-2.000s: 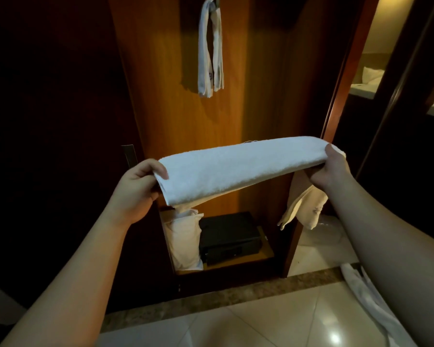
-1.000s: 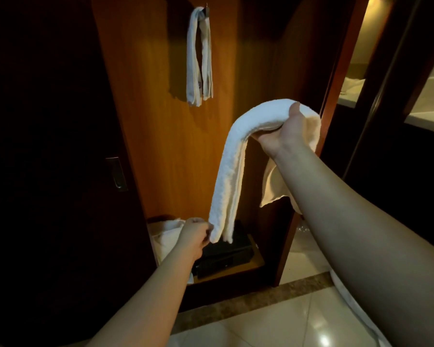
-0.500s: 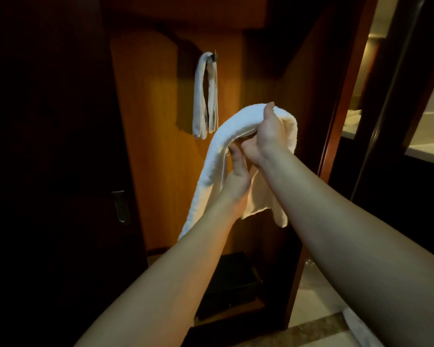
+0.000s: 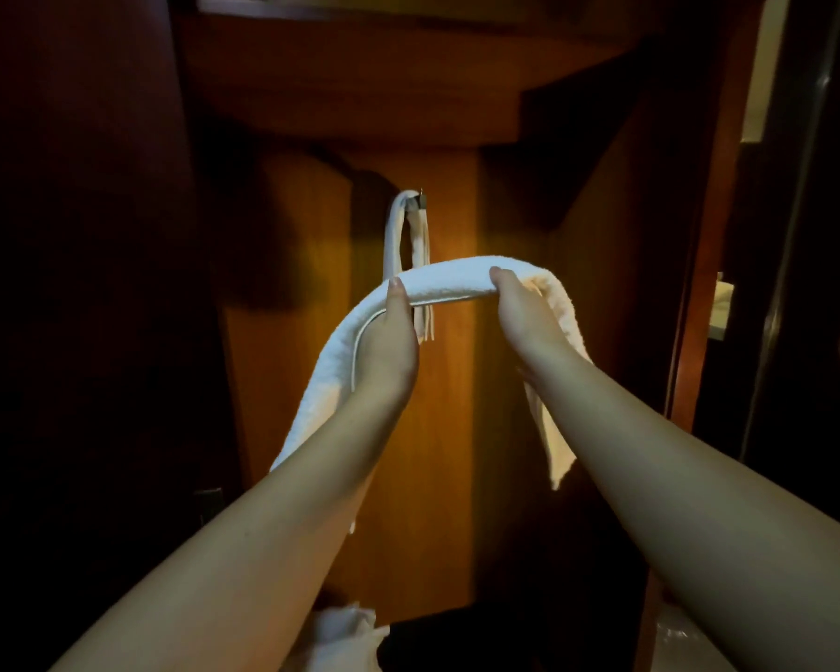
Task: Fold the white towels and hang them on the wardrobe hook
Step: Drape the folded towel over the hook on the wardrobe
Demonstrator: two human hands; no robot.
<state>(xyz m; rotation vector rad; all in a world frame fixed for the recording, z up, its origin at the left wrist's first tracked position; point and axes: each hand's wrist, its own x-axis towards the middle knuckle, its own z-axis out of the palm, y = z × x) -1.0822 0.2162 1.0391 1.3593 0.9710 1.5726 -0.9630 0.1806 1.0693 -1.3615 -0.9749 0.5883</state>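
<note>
I hold a folded white towel (image 4: 449, 279) stretched between both hands in front of the wardrobe's back panel. My left hand (image 4: 390, 341) grips it from below, thumb over the top. My right hand (image 4: 524, 317) grips it a little to the right. Both towel ends hang down, one left of my left arm, one right of my right arm. Above and behind, a metal hook (image 4: 422, 200) on the wood panel carries another white towel (image 4: 395, 235), which hangs folded over it. The held towel sits below the hook and partly covers the hung one.
A wooden shelf (image 4: 360, 75) spans the wardrobe above the hook. A dark door (image 4: 78, 283) stands at the left. At the bottom lie a crumpled white cloth (image 4: 340, 632) and a dark box (image 4: 457, 642). A doorway (image 4: 767, 186) opens at the right.
Both hands have risen with the towel toward the hook. My left hand moved from the towel's lower end up to its middle, then slid away from the right hand, stretching the span level.
</note>
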